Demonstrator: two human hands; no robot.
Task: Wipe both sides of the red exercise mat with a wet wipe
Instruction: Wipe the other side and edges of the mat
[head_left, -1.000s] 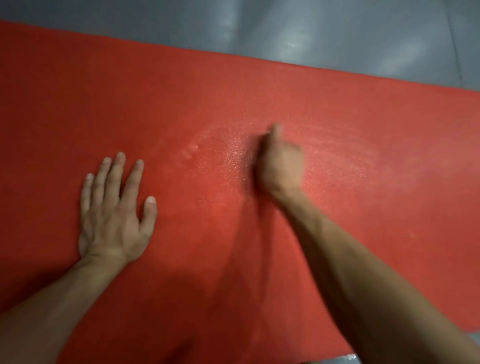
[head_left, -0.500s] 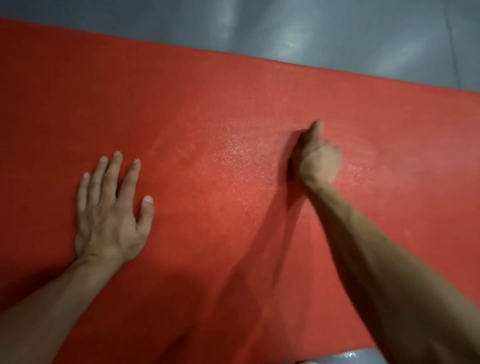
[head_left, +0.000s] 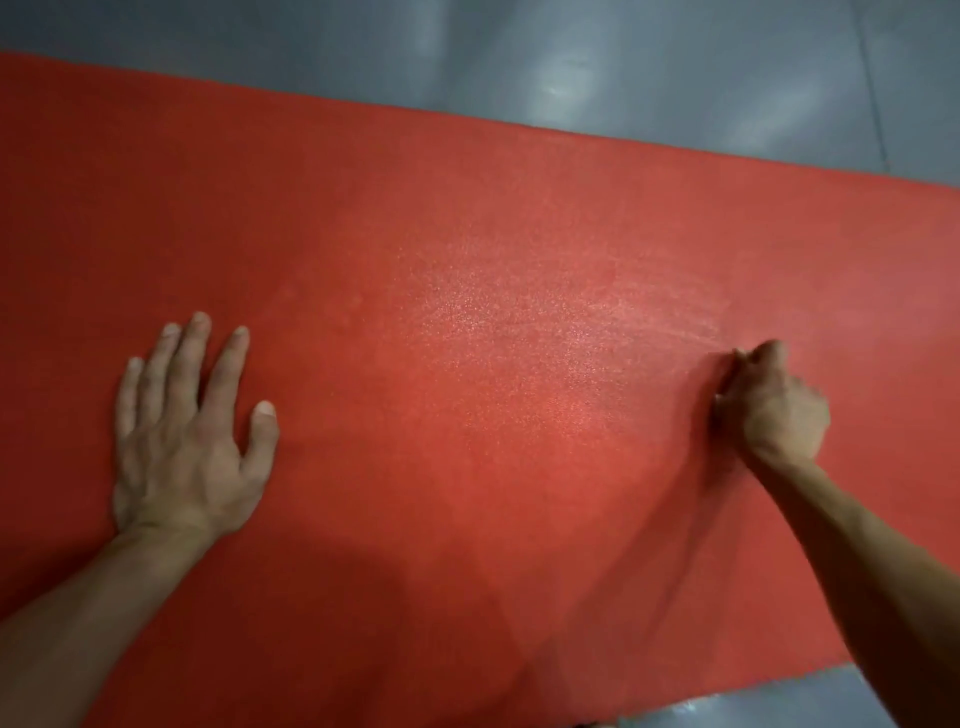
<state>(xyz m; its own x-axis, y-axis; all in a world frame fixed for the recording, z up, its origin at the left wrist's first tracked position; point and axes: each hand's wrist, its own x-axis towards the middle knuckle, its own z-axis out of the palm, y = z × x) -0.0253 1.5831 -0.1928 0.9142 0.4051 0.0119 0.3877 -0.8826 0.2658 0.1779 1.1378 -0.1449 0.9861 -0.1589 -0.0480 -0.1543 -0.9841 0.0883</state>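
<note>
Red exercise mat (head_left: 467, 249) spread flat across grey floor (head_left: 571, 67), left hand (head_left: 187, 431) pressed palm-down at left with fingers straight, right hand (head_left: 769, 405) clenched on the mat at right, wipe not discernible, damp sheen between.

Two bare forearms come into view from the lower corners, with no sleeve on either as far as the picture reaches. The left hand (head_left: 189, 441) shows short trimmed nails, raised tendons across its back and creases at the wrist. The right hand (head_left: 769, 410) is slightly blurred, its knuckles and wrist bone showing. Neither wears a ring, watch, glove or band.
</note>
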